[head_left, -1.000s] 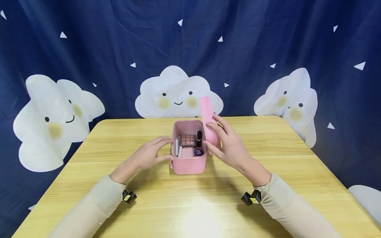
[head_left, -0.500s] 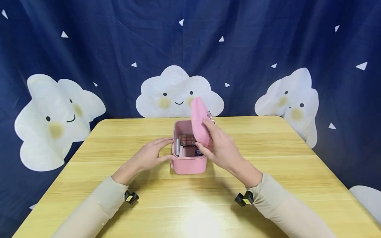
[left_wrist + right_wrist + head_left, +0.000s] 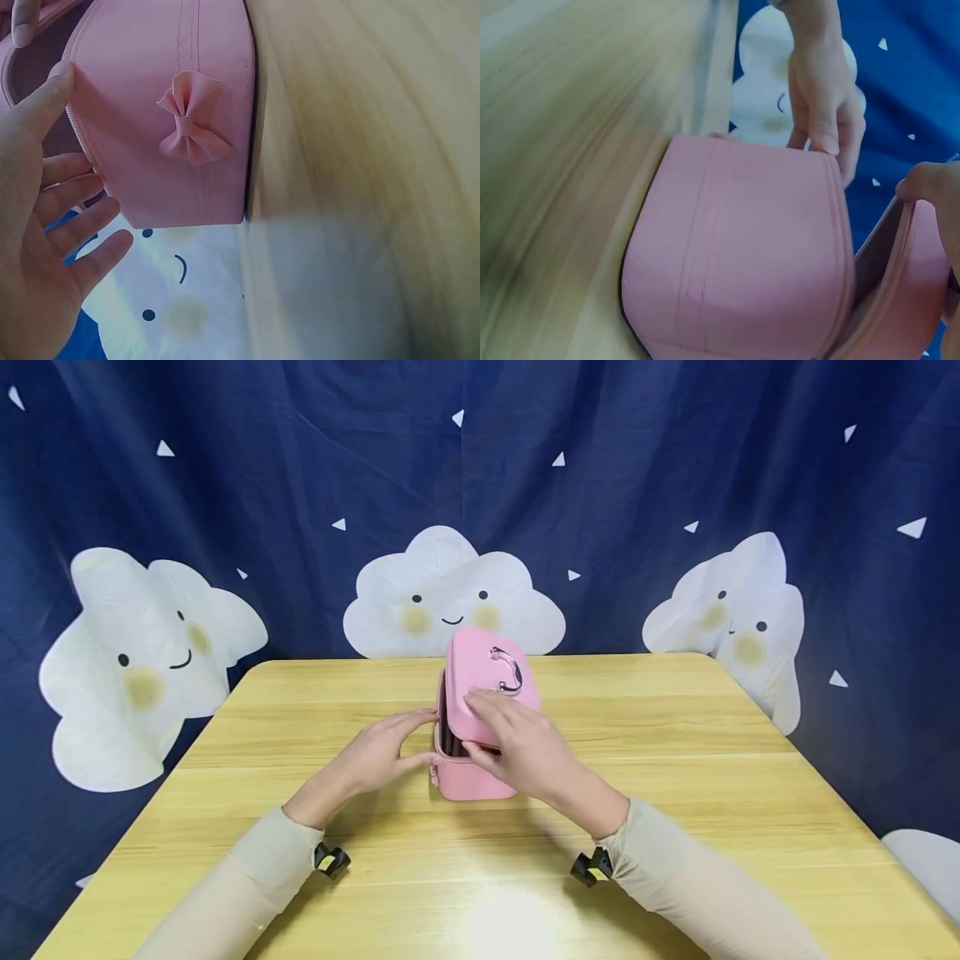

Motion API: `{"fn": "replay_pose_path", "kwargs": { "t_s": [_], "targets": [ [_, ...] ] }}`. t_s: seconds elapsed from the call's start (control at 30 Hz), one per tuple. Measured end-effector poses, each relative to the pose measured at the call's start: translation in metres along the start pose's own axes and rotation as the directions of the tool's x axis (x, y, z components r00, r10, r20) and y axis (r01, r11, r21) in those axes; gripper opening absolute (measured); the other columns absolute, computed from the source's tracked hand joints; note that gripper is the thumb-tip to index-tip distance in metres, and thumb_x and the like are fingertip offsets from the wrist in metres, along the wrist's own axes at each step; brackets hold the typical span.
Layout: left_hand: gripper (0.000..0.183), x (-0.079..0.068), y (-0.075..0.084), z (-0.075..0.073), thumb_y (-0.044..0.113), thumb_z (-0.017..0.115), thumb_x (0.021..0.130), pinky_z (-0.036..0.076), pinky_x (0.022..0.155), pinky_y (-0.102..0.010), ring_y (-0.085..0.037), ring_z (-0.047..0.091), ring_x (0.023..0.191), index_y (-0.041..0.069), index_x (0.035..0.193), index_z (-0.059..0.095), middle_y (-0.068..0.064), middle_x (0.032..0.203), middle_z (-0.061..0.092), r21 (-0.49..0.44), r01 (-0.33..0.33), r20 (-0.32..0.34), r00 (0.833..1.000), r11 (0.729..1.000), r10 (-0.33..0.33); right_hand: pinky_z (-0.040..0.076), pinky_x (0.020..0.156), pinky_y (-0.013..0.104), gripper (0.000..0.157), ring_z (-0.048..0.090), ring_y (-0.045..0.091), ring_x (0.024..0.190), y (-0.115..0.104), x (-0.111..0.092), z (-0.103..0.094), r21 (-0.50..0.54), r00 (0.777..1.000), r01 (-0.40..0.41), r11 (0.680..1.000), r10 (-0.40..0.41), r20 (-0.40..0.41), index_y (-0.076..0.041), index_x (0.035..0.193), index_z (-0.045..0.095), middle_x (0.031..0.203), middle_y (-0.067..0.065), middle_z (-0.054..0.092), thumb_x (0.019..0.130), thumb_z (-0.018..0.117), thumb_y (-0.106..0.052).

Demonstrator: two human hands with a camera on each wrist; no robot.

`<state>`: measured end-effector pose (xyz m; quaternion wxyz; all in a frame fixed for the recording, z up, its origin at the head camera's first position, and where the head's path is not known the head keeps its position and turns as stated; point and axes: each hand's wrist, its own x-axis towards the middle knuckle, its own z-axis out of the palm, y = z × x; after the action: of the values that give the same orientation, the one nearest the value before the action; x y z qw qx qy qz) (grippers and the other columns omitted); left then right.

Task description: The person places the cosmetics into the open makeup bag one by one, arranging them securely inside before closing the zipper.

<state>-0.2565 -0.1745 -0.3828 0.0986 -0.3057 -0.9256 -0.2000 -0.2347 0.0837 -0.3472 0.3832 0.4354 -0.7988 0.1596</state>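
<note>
A pink makeup case stands on the table, its lid tilted partway down over the opening. On the lid is a shiny metal handle. My right hand grips the lid near its front edge, thumb on the rim and fingers over the top. My left hand touches the case's left rim with thumb and extended fingers. In the left wrist view a pink bow decorates the case's side, below the zipper edge. The lid hides nearly all the contents.
The light wooden table reaches to a dark blue curtain with white smiling clouds behind it. A small black camera is worn on the left wrist, and another camera on the right.
My right hand has swung the lid leftward and down over the case, covering the palette and other cosmetics seen inside earlier. My left hand has stayed at the left rim.
</note>
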Motion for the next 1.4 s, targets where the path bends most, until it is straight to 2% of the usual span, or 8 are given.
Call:
{"fn": "replay_pose_path", "kwargs": {
  "t_s": [0.2,0.47,0.63,0.73,0.87,0.97,1.17,1.4],
  "targets": [
    [0.075,-0.001,0.001,0.002,0.067,0.052,0.089,0.038,0.108,-0.05,-0.03,0.049,0.13,0.016,0.143,0.049,-0.006,0.143,0.052,-0.023,0.04,-0.002,0.999,0.999,-0.04,0.045,0.102,0.035,0.053,0.061,0.027,0.116,-0.006,0.002,0.011,-0.062,0.992,0.113,0.992,-0.11,0.054,0.001,0.124,0.061,0.123,0.015,0.065,0.081,0.077,-0.025],
    [0.072,0.0,0.0,-0.002,0.063,0.058,0.088,0.042,0.104,-0.049,-0.03,0.052,0.125,0.014,0.14,0.048,-0.008,0.136,0.057,-0.034,0.033,-0.005,0.999,0.999,-0.033,0.041,0.106,0.034,0.05,0.058,0.025,0.119,-0.01,0.006,0.013,-0.068,0.965,0.177,0.982,-0.16,0.21,-0.002,0.125,0.063,0.123,0.012,0.065,0.084,0.075,-0.027],
    [0.071,0.003,-0.001,-0.011,0.063,0.062,0.086,0.042,0.104,-0.048,-0.027,0.051,0.126,0.013,0.136,0.051,-0.005,0.135,0.056,-0.032,-0.015,-0.039,0.999,0.999,0.014,0.045,0.102,0.035,0.044,0.061,0.024,0.113,-0.006,0.01,0.004,-0.003,0.971,0.156,0.988,-0.153,0.184,-0.005,0.119,0.066,0.118,0.009,0.067,0.085,0.076,-0.031],
    [0.068,0.005,0.001,-0.018,0.06,0.063,0.087,0.042,0.104,-0.047,-0.026,0.05,0.126,0.012,0.134,0.052,-0.006,0.134,0.056,-0.021,-0.091,-0.081,0.993,0.996,0.089,0.047,0.1,0.038,0.042,0.061,0.026,0.111,0.001,0.009,-0.004,0.04,0.979,0.134,0.99,-0.138,0.152,-0.004,0.117,0.067,0.117,0.011,0.067,0.085,0.077,-0.029],
    [0.062,0.011,0.006,-0.025,0.051,0.069,0.087,0.042,0.104,-0.045,-0.025,0.05,0.124,0.011,0.132,0.053,-0.007,0.132,0.056,0.007,-0.194,-0.147,0.97,0.981,0.193,0.046,0.101,0.041,0.042,0.06,0.03,0.112,0.013,0.004,-0.015,0.082,0.986,0.071,0.994,-0.082,0.142,-0.002,0.12,0.066,0.119,0.013,0.065,0.086,0.075,-0.025],
    [0.059,0.017,0.013,-0.03,0.044,0.073,0.086,0.04,0.105,-0.045,-0.026,0.049,0.124,0.011,0.131,0.055,-0.009,0.133,0.055,0.031,-0.239,-0.155,0.958,0.971,0.24,0.045,0.102,0.041,0.042,0.058,0.029,0.114,0.021,-0.002,-0.023,0.115,0.987,-0.023,0.993,0.005,0.16,-0.004,0.122,0.064,0.122,0.012,0.063,0.087,0.073,-0.025],
    [0.058,0.03,0.032,-0.036,0.046,0.072,0.086,0.036,0.11,-0.045,-0.026,0.046,0.128,0.012,0.131,0.058,-0.007,0.136,0.052,0.066,-0.299,-0.051,0.952,0.952,0.303,0.045,0.101,0.042,0.042,0.056,0.026,0.118,0.03,-0.021,-0.033,0.172,0.961,-0.213,0.962,0.175,0.215,-0.004,0.124,0.061,0.126,0.01,0.06,0.089,0.072,-0.026],
    [0.051,0.04,0.044,-0.035,0.045,0.07,0.089,0.036,0.11,-0.042,-0.024,0.048,0.125,0.014,0.129,0.061,-0.006,0.132,0.055,0.107,-0.401,0.036,0.916,0.91,0.4,0.05,0.094,0.041,0.047,0.059,0.025,0.113,0.037,-0.04,-0.038,0.233,0.919,-0.354,0.906,0.289,0.269,-0.005,0.13,0.056,0.125,0.008,0.061,0.091,0.071,-0.026]
  ]
}}
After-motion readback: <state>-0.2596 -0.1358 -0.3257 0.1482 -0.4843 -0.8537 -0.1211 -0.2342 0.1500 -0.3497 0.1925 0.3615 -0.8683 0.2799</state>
